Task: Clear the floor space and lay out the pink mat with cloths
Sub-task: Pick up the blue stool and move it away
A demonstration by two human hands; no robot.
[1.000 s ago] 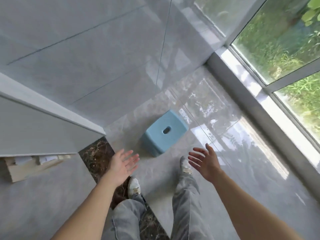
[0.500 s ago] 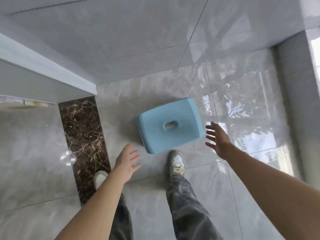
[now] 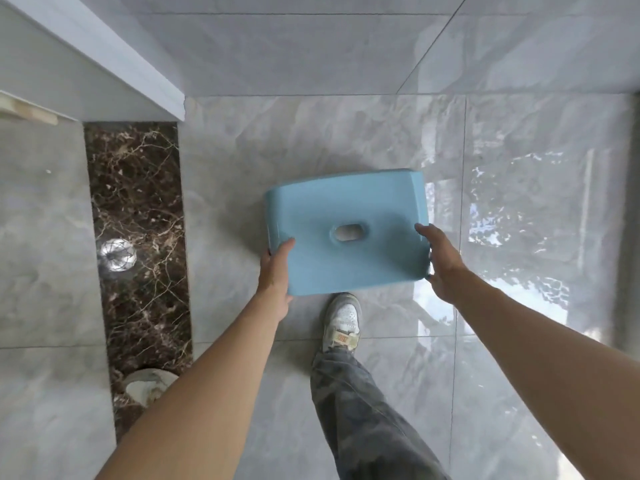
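Note:
A light blue plastic stool with an oval hole in its seat stands on the glossy grey tiled floor, just ahead of my feet. My left hand clasps its near left edge, thumb on top and fingers curled under the rim. On the right edge, my right hand grips the same way, fingers wrapped around the side. I cannot tell whether the stool touches the floor or is lifted. No pink mat or cloths appear in view.
A dark brown marble strip runs across the floor at the left, under a grey wall end. My right shoe stands just behind the stool; the left shoe is on the strip. A tiled wall rises beyond.
Both hands have reached forward and closed on the stool's left and right edges; earlier they hovered open short of it. My view has tilted down and come closer to the stool.

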